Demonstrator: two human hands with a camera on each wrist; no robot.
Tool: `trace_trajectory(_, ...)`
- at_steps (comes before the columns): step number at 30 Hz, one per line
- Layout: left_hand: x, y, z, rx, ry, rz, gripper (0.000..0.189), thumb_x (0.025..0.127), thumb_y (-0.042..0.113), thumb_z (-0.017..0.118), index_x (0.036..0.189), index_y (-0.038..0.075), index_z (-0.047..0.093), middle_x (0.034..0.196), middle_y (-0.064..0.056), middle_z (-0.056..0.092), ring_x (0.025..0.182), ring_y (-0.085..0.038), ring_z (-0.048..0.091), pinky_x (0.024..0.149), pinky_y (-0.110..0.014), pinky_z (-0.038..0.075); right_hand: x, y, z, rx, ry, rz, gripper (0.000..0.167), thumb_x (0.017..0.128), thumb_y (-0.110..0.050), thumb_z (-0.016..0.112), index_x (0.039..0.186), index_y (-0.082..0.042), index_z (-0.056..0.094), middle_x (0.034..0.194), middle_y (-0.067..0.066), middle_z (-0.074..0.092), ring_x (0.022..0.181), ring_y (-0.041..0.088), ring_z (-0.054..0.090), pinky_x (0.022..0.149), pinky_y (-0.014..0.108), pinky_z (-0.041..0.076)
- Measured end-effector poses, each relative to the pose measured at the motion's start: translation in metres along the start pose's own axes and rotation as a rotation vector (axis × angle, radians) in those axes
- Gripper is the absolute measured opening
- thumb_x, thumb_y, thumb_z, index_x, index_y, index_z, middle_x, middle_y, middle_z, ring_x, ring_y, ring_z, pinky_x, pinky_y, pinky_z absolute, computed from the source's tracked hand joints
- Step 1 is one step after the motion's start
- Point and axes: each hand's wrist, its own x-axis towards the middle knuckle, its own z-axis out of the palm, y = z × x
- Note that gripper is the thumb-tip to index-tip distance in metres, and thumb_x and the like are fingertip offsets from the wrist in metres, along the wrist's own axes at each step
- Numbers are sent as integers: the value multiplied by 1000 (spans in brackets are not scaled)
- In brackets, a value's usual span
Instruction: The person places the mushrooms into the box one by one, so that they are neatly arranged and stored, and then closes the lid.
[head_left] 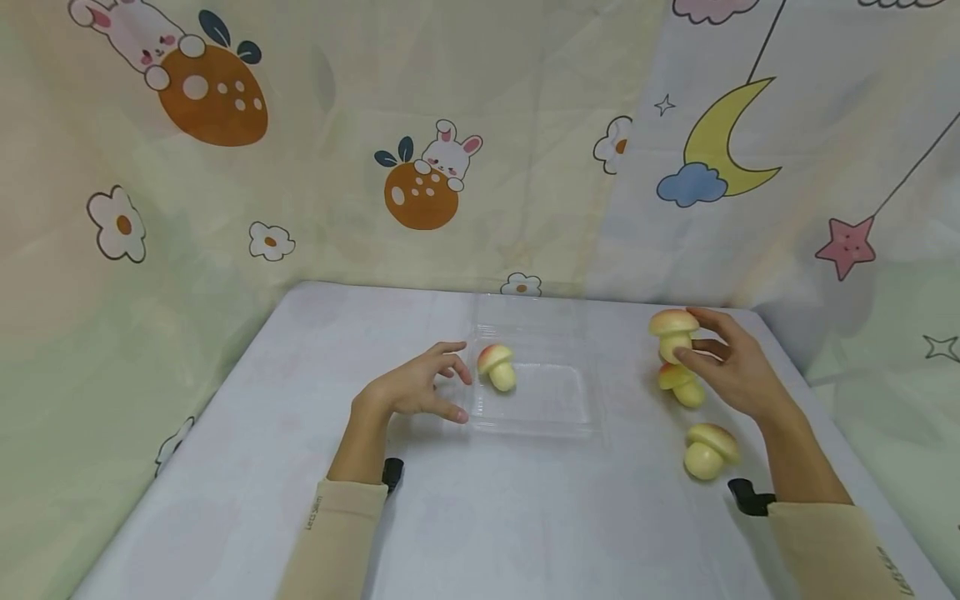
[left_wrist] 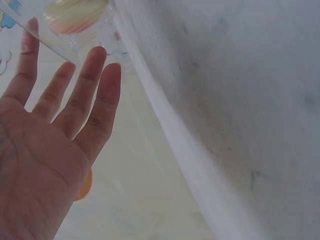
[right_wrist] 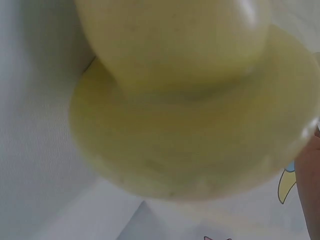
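At the right of the head view, my right hand (head_left: 731,367) pinches a toy mushroom (head_left: 673,323) with a tan cap and pale stem. Just below it, partly behind that mushroom and my fingers, lies a second mushroom (head_left: 682,386). A third mushroom (head_left: 711,452) lies nearer, by the right wrist. My left hand (head_left: 416,383) has its fingers spread at the left side of a clear plastic box (head_left: 536,427); whether they touch it I cannot tell. One mushroom (head_left: 497,368) with a reddish cap sits inside, at the box's left. In the left wrist view the palm shows bare.
A white cloth covers the table (head_left: 480,517). Behind it hangs a printed curtain (head_left: 525,167) with rabbits, flowers and a moon. A mushroom (right_wrist: 190,125) seen very close fills much of the right wrist view, with only a little of the hand (right_wrist: 309,185) at the edge.
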Motion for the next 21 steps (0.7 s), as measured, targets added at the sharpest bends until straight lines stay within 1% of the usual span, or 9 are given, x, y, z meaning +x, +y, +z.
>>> trace_trajectory(4,0,1,0,7,2,1,57,73,38,94,119,15,68,170,0,20,138,-28,49,109,-52,44,2,-1,4,16,-18,-9,66,94,4,70,153,-4,41,144,9,47,106,4,61,85,10,52)
trace_trajectory(9,-1,1,0,15,0,-4,57,74,39,94,119,15,68,170,0,20,137,-27,50,108,-51,44,5,-6,7,49,-18,12,64,95,2,70,152,-7,44,145,6,46,106,9,61,85,12,53)
trace_trajectory(15,0,1,0,18,3,-2,57,74,39,93,119,15,68,170,0,20,137,-27,50,109,-51,44,8,-10,12,124,-33,12,66,93,4,71,152,-7,44,144,4,47,105,12,64,82,16,56)
trace_trajectory(18,0,1,0,21,5,-5,57,74,40,93,119,16,68,170,0,20,137,-27,50,109,-51,44,10,-11,17,153,-47,29,66,94,3,71,154,-9,44,144,2,46,102,14,64,78,17,57)
trace_trajectory(21,-1,1,0,19,7,-5,57,74,40,94,119,16,68,170,1,20,137,-27,50,109,-52,43,13,-14,20,155,-66,59,65,96,-2,70,155,-13,44,146,1,44,99,15,65,73,21,58)
